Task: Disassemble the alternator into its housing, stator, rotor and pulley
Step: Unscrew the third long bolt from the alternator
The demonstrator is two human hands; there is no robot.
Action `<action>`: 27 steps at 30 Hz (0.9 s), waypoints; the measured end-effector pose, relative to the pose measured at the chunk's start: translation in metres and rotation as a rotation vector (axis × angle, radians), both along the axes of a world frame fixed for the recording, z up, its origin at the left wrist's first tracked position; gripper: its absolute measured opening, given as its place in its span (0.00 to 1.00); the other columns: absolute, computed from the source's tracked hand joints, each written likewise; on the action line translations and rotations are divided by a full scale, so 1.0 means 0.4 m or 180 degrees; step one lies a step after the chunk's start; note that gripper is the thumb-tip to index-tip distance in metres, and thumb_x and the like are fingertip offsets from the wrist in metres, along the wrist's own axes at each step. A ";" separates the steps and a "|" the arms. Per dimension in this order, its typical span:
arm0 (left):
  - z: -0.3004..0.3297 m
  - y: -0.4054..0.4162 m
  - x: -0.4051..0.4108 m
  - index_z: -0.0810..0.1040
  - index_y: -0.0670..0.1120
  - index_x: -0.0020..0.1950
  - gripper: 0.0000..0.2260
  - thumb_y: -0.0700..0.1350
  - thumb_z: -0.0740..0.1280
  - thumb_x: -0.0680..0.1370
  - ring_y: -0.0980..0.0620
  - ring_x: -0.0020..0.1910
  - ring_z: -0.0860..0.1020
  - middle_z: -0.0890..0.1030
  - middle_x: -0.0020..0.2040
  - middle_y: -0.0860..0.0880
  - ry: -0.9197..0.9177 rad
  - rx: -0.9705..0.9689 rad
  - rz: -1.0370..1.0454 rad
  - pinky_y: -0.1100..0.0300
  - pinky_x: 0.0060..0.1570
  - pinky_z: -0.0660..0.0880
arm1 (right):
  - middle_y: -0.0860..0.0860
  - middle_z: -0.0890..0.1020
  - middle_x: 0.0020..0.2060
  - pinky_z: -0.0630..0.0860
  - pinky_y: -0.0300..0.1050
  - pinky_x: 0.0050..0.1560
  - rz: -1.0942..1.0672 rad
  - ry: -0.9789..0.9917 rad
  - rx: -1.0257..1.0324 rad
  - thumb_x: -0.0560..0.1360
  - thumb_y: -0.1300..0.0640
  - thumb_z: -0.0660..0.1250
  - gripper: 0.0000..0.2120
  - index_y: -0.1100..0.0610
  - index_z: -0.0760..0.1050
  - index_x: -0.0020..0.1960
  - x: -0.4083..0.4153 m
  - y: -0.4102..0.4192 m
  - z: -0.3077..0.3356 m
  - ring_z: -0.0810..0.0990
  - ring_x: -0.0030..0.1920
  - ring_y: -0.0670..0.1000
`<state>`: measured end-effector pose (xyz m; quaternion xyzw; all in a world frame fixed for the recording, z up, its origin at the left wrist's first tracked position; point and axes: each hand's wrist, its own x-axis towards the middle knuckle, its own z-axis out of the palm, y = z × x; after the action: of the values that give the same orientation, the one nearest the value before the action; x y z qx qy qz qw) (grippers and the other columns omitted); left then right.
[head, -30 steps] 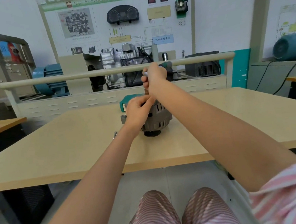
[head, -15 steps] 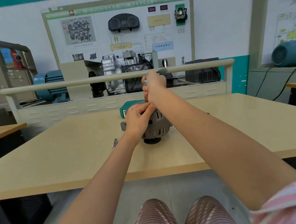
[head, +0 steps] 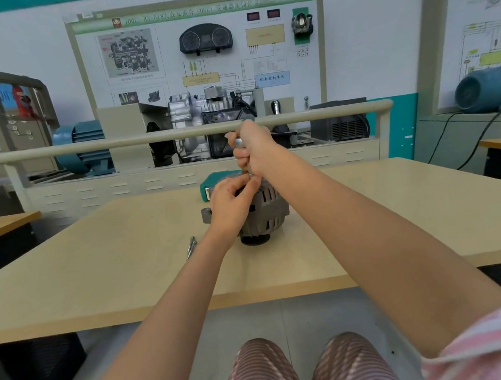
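A grey slotted alternator point(head: 268, 212) stands upright on its black pulley end point(head: 254, 240) in the middle of the beige table point(head: 127, 263). My left hand point(head: 231, 205) is curled over its top left side, fingertips pinching something small near the top centre. My right hand point(head: 251, 150) is above it, gripping the metal handle of a tool point(head: 239, 143) held upright over the alternator's top. The tool's tip is hidden by my fingers.
A small metal bit or bolt point(head: 191, 247) lies on the table left of the alternator. A teal tool case point(head: 209, 187) sits just behind it. Beyond the table edge stands a railed bench point(head: 146, 138) with a gearbox, motors and display boards.
My head has tipped down a little, so the scene sits lower in view. Both hands stay at the alternator's top, the right one slightly closer to the left.
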<state>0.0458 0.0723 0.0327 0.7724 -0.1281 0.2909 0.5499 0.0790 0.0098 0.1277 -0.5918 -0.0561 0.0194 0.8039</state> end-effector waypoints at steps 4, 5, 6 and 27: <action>0.001 0.003 0.002 0.83 0.42 0.53 0.11 0.45 0.63 0.81 0.42 0.57 0.76 0.82 0.52 0.42 0.0053 0.0030 -0.0056 0.40 0.62 0.69 | 0.47 0.70 0.26 0.53 0.35 0.19 0.0139 0.0042 -0.0055 0.78 0.63 0.52 0.17 0.64 0.73 0.63 0.006 -0.001 0.001 0.55 0.16 0.43; 0.001 0.003 0.002 0.83 0.42 0.52 0.11 0.45 0.63 0.81 0.42 0.57 0.76 0.82 0.52 0.42 0.0061 0.0024 -0.0050 0.39 0.62 0.69 | 0.47 0.70 0.26 0.54 0.35 0.19 0.0126 0.0047 -0.0034 0.78 0.63 0.52 0.19 0.64 0.72 0.65 0.006 -0.001 0.000 0.55 0.16 0.43; 0.001 0.003 0.002 0.83 0.42 0.52 0.11 0.45 0.63 0.81 0.41 0.57 0.76 0.82 0.52 0.42 0.0065 0.0022 -0.0040 0.39 0.61 0.69 | 0.47 0.70 0.26 0.54 0.36 0.20 0.0119 0.0050 -0.0007 0.78 0.63 0.52 0.19 0.64 0.71 0.65 0.004 -0.001 -0.001 0.55 0.16 0.43; 0.001 -0.001 -0.003 0.83 0.45 0.53 0.10 0.46 0.63 0.80 0.42 0.55 0.76 0.81 0.50 0.43 0.0052 -0.0010 0.0048 0.40 0.61 0.69 | 0.46 0.70 0.27 0.54 0.36 0.20 0.0157 0.0044 0.0107 0.78 0.62 0.52 0.18 0.62 0.69 0.66 0.001 -0.003 -0.001 0.56 0.16 0.43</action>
<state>0.0445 0.0718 0.0331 0.7748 -0.1173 0.2890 0.5499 0.0793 0.0087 0.1274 -0.5765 -0.0654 0.0423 0.8134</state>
